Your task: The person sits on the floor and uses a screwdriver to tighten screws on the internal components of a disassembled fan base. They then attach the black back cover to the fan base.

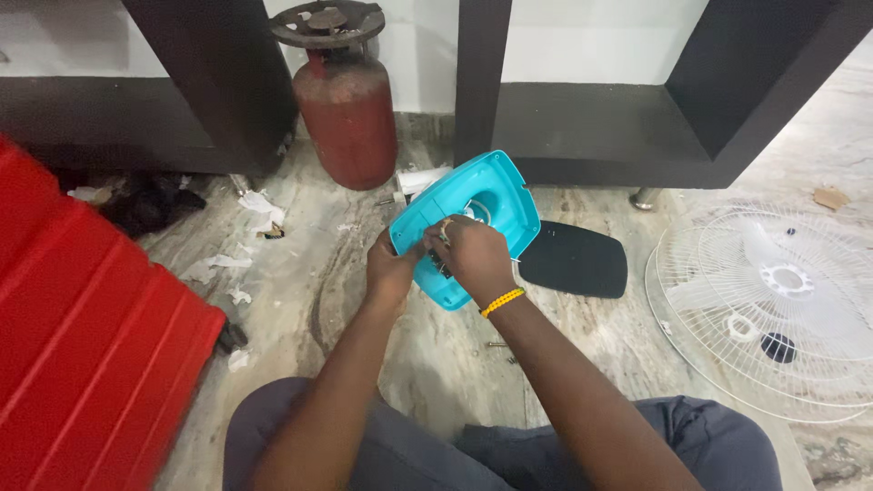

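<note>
A turquoise plastic fan base cover (482, 195) is held tilted above the stone floor, its hollow inner side facing me. My left hand (391, 270) grips its lower left edge. My right hand (475, 257), with a yellow bead bracelet at the wrist, reaches into the cover's inside, fingers pinched on small parts or wires there; what exactly they hold is hidden. A black oval plate (575, 260) lies on the floor just right of the cover.
A red gas cylinder (346, 105) stands behind the cover between dark shelf units. A white wire fan grille (773, 305) lies at right. A red ribbed panel (82, 345) fills the left. Paper scraps and small screws (498, 345) litter the floor.
</note>
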